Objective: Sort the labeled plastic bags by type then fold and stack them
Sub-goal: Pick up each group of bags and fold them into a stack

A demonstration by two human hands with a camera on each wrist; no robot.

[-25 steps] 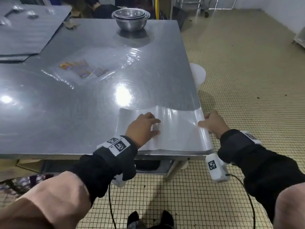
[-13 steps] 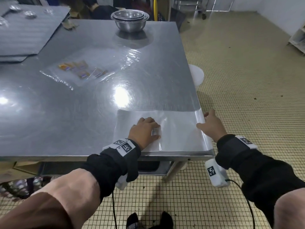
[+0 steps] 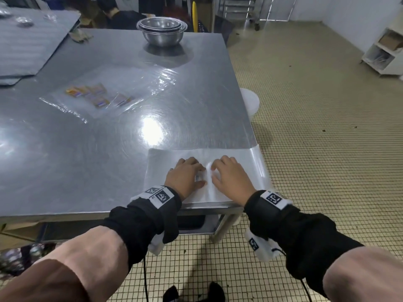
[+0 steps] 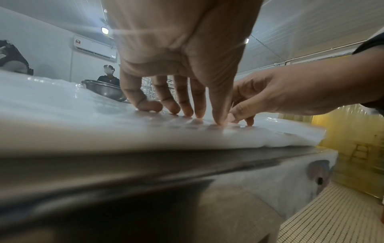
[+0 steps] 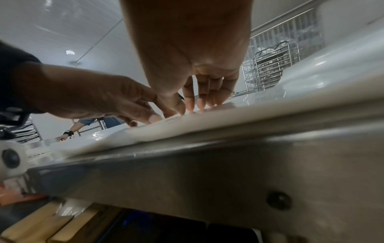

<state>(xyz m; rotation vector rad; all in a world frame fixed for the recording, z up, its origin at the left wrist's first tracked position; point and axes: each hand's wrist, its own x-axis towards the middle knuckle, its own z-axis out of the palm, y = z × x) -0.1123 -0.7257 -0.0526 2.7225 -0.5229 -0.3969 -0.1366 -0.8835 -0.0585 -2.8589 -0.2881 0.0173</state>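
**Folded stack at the near corner, loose labeled bags farther back**

I see a milky white stack of folded plastic bags (image 3: pixel 229 158) lying flat at the table's near right corner, its right edge curling slightly over the side. Well apart, toward the far left, clear labeled bags (image 3: pixel 102 94) lie spread and wrinkled, small orange and colored labels showing through.

A commercial kitchen or food-processing room is indicated by the stainless-steel counter (image 3: pixel 91 149) filling the left of the frame, nested steel bowls (image 3: pixel 161 30) at upper centre, a wire tray rack (image 5: pixel 272 65), and the small-tiled floor (image 3: pixel 327 149) at right.
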